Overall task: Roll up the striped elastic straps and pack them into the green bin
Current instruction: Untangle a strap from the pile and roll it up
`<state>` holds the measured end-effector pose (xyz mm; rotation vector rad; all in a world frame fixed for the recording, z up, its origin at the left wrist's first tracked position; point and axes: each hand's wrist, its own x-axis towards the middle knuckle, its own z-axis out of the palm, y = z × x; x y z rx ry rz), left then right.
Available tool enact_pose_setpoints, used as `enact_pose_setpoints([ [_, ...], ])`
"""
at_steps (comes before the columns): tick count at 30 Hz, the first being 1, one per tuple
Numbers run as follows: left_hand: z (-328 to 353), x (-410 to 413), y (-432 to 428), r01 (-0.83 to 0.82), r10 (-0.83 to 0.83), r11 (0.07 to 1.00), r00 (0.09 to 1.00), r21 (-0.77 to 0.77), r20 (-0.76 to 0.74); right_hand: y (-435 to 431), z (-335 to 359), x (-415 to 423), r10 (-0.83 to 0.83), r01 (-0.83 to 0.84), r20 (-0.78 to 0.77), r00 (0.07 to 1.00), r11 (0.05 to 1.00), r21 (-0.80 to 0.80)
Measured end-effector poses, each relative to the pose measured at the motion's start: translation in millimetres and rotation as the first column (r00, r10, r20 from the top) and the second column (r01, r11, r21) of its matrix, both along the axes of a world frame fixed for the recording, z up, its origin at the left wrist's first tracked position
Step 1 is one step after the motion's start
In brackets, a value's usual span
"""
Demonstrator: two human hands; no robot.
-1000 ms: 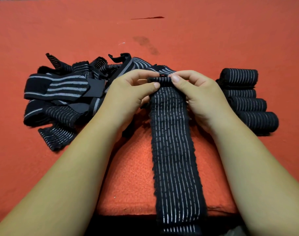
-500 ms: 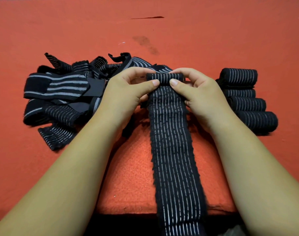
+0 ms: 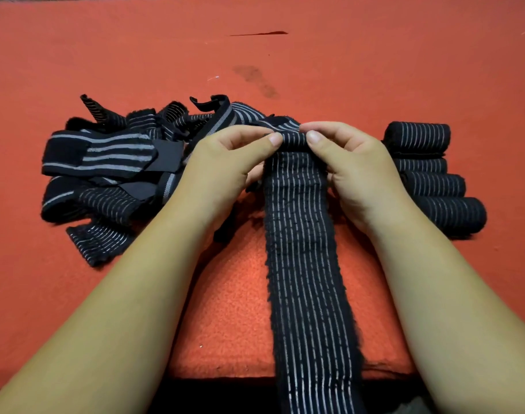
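Pinching from both sides, the left hand (image 3: 225,168) and the right hand (image 3: 359,174) grip the small rolled end (image 3: 294,138) of a long black elastic strap (image 3: 303,264) with thin grey stripes running lengthwise; each thumb presses on the near face of the roll, and the two thumb tips lie close together near its middle; the other fingers curl over the far side, tips hidden; neither hand holds anything else.

Strap position: the roll sits at the far end, between the hands; the unrolled length lies flat and straight toward the viewer across the orange-red fuzzy cloth surface (image 3: 374,70), passes over the near edge and runs out of the bottom of the view.

Left of the left hand: a heap of loose black straps (image 3: 112,174), tangled and overlapping; some carry broad grey bands, some fine stripes, some plain black tab ends; the heap reaches behind the left hand's knuckles; whether it touches the hand I cannot tell.

Right of the right hand: four finished rolls (image 3: 434,186) of the same striped material, lying on their sides in a near-to-far row, each touching the next; their left ends are hidden behind the right hand and wrist.

Farther back on the cloth: a dark smudge (image 3: 255,80); beyond it, a thin dark streak (image 3: 258,33).
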<state>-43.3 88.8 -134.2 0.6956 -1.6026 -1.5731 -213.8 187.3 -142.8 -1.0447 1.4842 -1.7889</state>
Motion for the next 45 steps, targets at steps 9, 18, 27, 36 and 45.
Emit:
enact_pose_setpoints([
  [9, 1.5, 4.6, -4.4, -0.068, 0.069, 0.997, 0.998, -0.044, 0.011, 0.7, 0.8, -0.1, 0.021, -0.016, -0.087, 0.996, 0.998, 0.056],
  [18, 3.3, 4.6, 0.3, -0.030, 0.032, 0.992, 0.999, -0.121, 0.019, 3.2, 3.6, 2.4, 0.009, -0.005, -0.090, 0.996, 0.999, 0.044],
  [27, 2.4, 1.2, 1.8, -0.027, 0.028, 1.000, 1.000, -0.013, 0.013, 0.9, 1.8, 2.6, -0.003, 0.003, -0.013, 1.000, 1.000, -0.012],
  [36, 3.8, 4.8, -1.8, -0.053, 0.056, 0.994, 0.998, -0.098, 0.035, 0.8, 5.6, 3.5, -0.026, 0.030, -0.074, 0.997, 0.998, 0.049],
  [45, 4.7, 5.6, 1.0, -0.047, 0.051, 0.992, 0.998, -0.117, 0.032, 2.0, 4.1, 3.5, 0.022, -0.022, -0.056, 0.998, 1.000, 0.001],
])
